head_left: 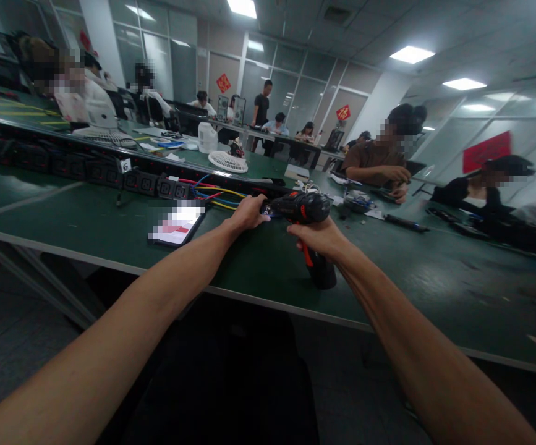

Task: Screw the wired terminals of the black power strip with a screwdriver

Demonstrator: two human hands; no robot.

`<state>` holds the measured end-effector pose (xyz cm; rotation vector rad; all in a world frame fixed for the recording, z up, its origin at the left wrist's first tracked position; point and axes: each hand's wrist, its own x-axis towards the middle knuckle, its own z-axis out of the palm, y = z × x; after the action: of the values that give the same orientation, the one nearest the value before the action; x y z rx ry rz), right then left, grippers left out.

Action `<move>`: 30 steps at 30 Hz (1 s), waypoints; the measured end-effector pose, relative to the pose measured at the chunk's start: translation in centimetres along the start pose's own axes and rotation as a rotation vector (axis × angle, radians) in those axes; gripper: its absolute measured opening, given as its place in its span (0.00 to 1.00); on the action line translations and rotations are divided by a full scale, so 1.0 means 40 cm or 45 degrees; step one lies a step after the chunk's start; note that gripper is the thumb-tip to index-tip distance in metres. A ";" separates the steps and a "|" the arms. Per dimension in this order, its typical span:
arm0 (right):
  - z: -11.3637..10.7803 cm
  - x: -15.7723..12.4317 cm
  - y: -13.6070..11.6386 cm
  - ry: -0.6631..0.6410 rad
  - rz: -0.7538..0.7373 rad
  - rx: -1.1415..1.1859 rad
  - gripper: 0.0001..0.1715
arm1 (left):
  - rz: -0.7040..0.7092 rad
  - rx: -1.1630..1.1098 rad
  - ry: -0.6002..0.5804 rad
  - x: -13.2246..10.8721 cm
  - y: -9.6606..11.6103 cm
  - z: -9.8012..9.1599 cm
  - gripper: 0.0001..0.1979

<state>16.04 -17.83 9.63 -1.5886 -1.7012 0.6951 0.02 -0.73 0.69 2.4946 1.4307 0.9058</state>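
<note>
A person's two bare hands work over a wide table (258, 266) with a smooth, dull-green top and a thin pale edge. The right hand (321, 238) has its grip wrapped firmly around the handle of a power drill (305, 207), a matte black, rounded plastic body with orange-red accents and a blocky base. The drill lies roughly level above the middle of the table, its nose pointing left toward the left hand (250, 213). That hand's fingers are bent around the drill's tip and a small part there; whether its grip pinches anything cannot be told.

Thin, flexible wires (221, 191) in red, yellow and blue run left from the left hand, which covers their near ends, to a row of boxy black sockets (138, 182) with hard edges. Behind the row stretches a long, glossy dark rail (165, 165). A flat, glassy phone (177, 225), its screen lit, lies just in front of the sockets, left of the hand.

Beyond the rail stand a round white fan (228, 162) with a ribbed grille and a milky plastic jug (207, 137). The drill partly blocks loose clutter (360, 201) behind it. Farther right, a co-worker in a brown shirt (374, 157) bends over the table.
</note>
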 end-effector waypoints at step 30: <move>0.003 -0.002 -0.011 0.021 0.034 0.003 0.08 | -0.001 -0.009 0.013 -0.005 0.007 -0.002 0.33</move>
<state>15.66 -17.93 9.87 -1.6139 -1.6700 0.6951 0.09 -1.06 0.77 2.4877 1.4290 0.9230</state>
